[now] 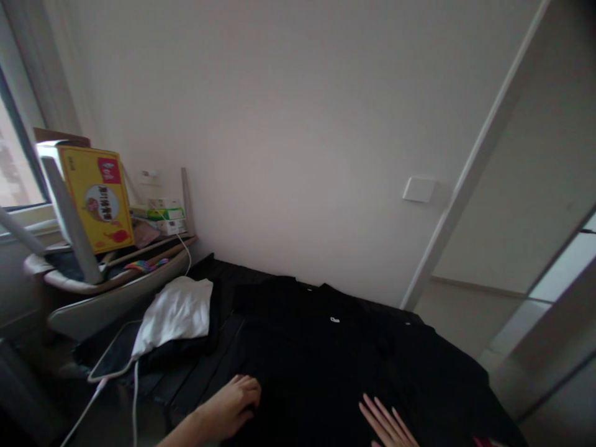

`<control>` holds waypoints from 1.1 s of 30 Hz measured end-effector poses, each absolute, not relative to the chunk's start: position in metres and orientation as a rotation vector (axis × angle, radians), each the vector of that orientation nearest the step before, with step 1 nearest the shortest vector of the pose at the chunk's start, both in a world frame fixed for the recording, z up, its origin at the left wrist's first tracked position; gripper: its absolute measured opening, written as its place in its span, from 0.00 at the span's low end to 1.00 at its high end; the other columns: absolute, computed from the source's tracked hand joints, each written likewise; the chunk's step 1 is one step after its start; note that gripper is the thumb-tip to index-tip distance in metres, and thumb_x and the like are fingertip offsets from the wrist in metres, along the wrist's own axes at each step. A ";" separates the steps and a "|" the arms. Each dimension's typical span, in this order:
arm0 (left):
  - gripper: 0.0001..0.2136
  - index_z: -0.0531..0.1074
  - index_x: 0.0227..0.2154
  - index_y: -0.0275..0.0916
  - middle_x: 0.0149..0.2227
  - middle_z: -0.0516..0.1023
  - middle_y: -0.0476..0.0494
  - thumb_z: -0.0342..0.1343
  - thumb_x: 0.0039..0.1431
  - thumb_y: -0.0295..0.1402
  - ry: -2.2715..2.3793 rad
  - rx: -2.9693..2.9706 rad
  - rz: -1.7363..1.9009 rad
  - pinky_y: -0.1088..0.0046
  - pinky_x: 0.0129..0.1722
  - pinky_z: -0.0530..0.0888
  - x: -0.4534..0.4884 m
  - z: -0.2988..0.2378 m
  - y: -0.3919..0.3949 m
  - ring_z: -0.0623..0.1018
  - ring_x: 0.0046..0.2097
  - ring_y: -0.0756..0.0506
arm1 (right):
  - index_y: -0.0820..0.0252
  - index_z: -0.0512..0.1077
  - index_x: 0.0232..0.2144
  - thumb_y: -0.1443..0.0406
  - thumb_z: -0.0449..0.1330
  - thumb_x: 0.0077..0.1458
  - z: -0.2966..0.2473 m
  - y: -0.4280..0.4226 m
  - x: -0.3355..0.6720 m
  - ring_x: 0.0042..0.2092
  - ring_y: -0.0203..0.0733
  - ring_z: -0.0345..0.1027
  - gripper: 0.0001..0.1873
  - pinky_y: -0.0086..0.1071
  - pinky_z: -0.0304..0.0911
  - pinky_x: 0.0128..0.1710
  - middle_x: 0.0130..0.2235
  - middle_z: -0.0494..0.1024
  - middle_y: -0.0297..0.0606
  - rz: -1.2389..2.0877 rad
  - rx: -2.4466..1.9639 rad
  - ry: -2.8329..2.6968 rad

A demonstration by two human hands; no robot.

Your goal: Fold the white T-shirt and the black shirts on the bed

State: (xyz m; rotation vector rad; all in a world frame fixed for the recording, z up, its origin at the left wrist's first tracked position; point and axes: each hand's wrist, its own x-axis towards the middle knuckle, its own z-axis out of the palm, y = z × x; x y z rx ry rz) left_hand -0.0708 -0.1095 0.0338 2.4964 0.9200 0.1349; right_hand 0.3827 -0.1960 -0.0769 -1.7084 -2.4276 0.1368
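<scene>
A black T-shirt [298,360] with a small white chest logo lies spread on a dark slatted surface, its collar toward the wall. At the shirt's left side, my left hand [233,403] has its fingers curled with the thumb below, closed on the dark cloth. My right hand [388,425] rests flat on the lower right part of the shirt with fingers stretched out, partly cut off by the bottom edge. More black clothing [433,366] with a tiny light mark lies to the right; where it meets the shirt is hard to make out.
At the left lie a folded white cloth [181,313] on dark fabric and a phone [114,354] with a white cable [136,403]. Behind them a chair [116,288] holds a yellow box [97,198] and small cartons [167,214]. A wall [298,155] borders the back.
</scene>
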 end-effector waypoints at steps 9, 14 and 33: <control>0.12 0.68 0.38 0.46 0.46 0.75 0.51 0.47 0.55 0.24 1.067 2.339 0.249 0.60 0.62 0.55 -0.103 0.052 -0.141 0.70 0.53 0.45 | 0.40 0.51 0.63 0.57 0.51 0.60 -0.042 -0.215 0.368 0.66 0.47 0.47 0.29 0.47 0.45 0.65 0.66 0.51 0.27 0.432 -1.806 -2.361; 0.10 0.66 0.43 0.45 0.47 0.73 0.46 0.40 0.65 0.32 1.216 2.175 0.500 0.69 0.54 0.65 -0.086 0.023 -0.132 0.70 0.51 0.47 | 0.49 0.57 0.63 0.63 0.47 0.59 -0.049 -0.217 0.346 0.66 0.48 0.45 0.29 0.50 0.44 0.65 0.66 0.55 0.33 0.298 -1.902 -2.236; 0.18 0.61 0.54 0.39 0.34 0.78 0.49 0.44 0.61 0.31 1.298 1.914 0.514 0.75 0.36 0.71 -0.089 0.030 -0.088 0.76 0.33 0.49 | 0.57 0.69 0.46 0.81 0.50 0.51 0.009 -0.185 0.078 0.45 0.46 0.73 0.24 0.52 0.61 0.56 0.40 0.78 0.38 0.094 -1.389 -2.091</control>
